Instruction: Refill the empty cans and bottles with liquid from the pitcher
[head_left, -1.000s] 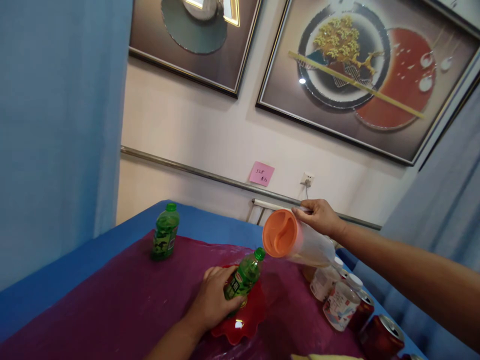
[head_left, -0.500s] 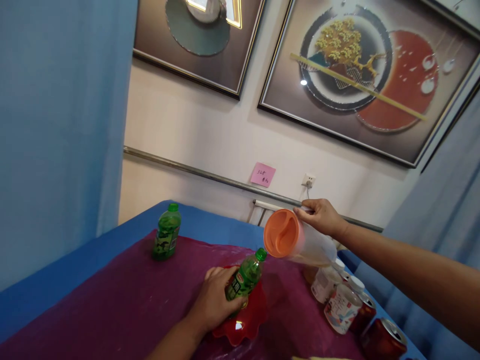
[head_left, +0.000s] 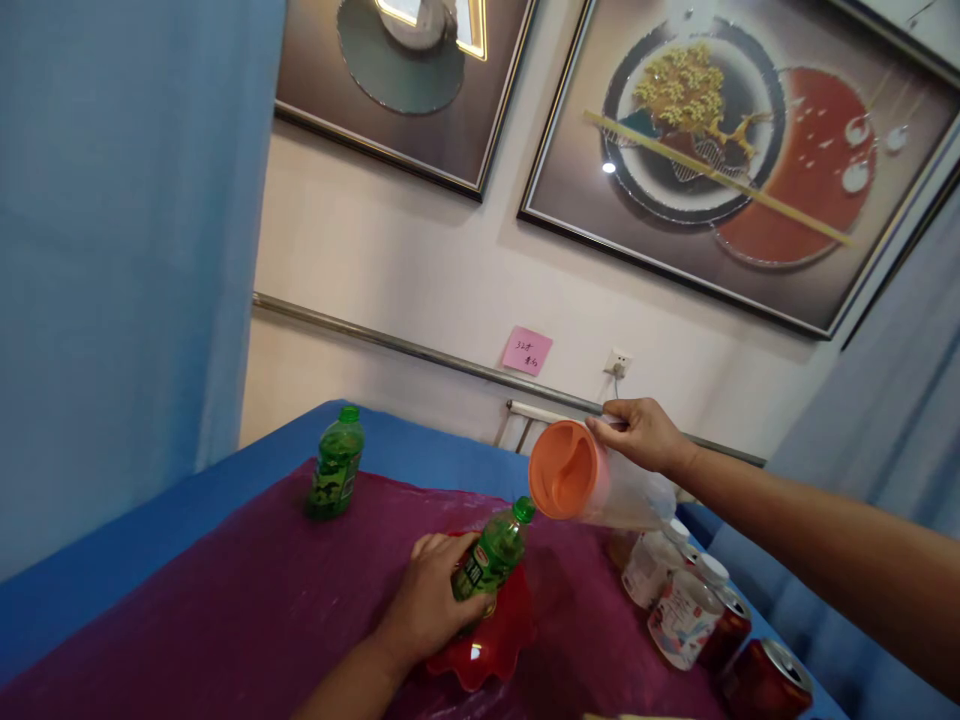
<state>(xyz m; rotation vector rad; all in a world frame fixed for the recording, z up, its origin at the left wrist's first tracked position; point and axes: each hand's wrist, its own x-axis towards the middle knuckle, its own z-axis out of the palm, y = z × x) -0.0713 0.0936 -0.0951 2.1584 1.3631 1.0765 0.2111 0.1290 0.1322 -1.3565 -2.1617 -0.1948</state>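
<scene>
My left hand [head_left: 431, 605] is wrapped round a green plastic bottle [head_left: 491, 555], which leans to the right over a red scalloped dish [head_left: 487, 645]. In my right hand [head_left: 645, 435] is a clear pitcher [head_left: 626, 490] with an orange lid [head_left: 566, 470], gripped at its handle. The pitcher lies tipped on its side in the air, its lid facing left. Its lid edge sits just above and beside the bottle's green top. Whether liquid is flowing between them I cannot tell. A second green bottle [head_left: 337, 465] stands upright at the far left.
Along the right edge stand clear bottles with white caps [head_left: 686, 615] and dark red cans [head_left: 769, 680]. A purple sheet [head_left: 225, 600] covers much of the blue tabletop [head_left: 405, 440]. Blue curtains [head_left: 127, 250] hang at both sides; a metal rail [head_left: 412, 347] runs along the wall.
Both hands keep almost the same pose, with the pitcher still tipped beside the bottle. The whole view has shifted very slightly.
</scene>
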